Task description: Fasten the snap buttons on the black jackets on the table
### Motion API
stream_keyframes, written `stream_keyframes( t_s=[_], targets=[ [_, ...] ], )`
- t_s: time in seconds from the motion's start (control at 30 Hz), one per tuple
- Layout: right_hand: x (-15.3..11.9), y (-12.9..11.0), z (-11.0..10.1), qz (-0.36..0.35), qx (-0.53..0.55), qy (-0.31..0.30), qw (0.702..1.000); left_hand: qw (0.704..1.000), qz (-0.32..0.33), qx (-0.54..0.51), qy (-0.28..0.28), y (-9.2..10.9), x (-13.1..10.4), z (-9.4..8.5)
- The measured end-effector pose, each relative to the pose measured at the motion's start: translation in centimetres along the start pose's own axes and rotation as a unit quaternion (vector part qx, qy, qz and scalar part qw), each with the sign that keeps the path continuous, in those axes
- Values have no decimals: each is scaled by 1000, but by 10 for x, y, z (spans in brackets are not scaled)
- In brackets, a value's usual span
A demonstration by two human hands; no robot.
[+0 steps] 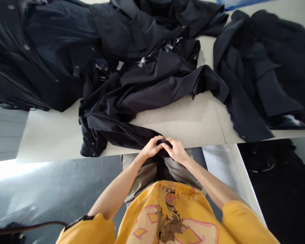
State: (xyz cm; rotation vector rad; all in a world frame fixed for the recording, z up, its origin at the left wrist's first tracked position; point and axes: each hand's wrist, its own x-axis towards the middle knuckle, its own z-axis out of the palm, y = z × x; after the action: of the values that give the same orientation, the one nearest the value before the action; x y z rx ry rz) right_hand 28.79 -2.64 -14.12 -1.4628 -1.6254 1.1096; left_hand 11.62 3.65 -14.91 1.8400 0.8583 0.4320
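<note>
A black jacket (152,91) lies rumpled on the table, one sleeve (127,134) stretched toward me to the front edge. At the end of that sleeve, my left hand (154,146) pinches the fabric from the left. My right hand (176,150) grips the same cuff from the right, close beside the left hand. Thumbs and fingertips of both hands nearly meet on the dark cloth. Part of the cuff hangs over the table edge, and its underside is hidden. Snap buttons and a patterned lining show on the jacket.
More dark jackets are heaped at the left (53,51) and another jacket (266,67) lies at the right. The pale table (183,115) ends just past my hands. Below its right side stand a white bin edge (234,169) and a pile of black cloth (277,193).
</note>
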Motion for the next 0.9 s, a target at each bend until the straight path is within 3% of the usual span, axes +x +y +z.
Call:
stream_keyframes(
  t_s=[0.1, 0.4, 0.67, 0.9],
  targets=[
    [2, 0, 1, -18, -21, -1, 1000, 1000, -14, -15, 3, 1, 0, -2],
    [0, 2, 3, 39, 32, 11, 999, 1000, -8, 8, 8, -2, 1, 1],
    [-3, 6, 5, -25, -95, 15, 995, 998, 15, 59, 23, -5, -1, 4],
    [-7, 8, 5, -13, -162, 19, 987, 996, 34, 79, 26, -6, 2, 10]
  ],
)
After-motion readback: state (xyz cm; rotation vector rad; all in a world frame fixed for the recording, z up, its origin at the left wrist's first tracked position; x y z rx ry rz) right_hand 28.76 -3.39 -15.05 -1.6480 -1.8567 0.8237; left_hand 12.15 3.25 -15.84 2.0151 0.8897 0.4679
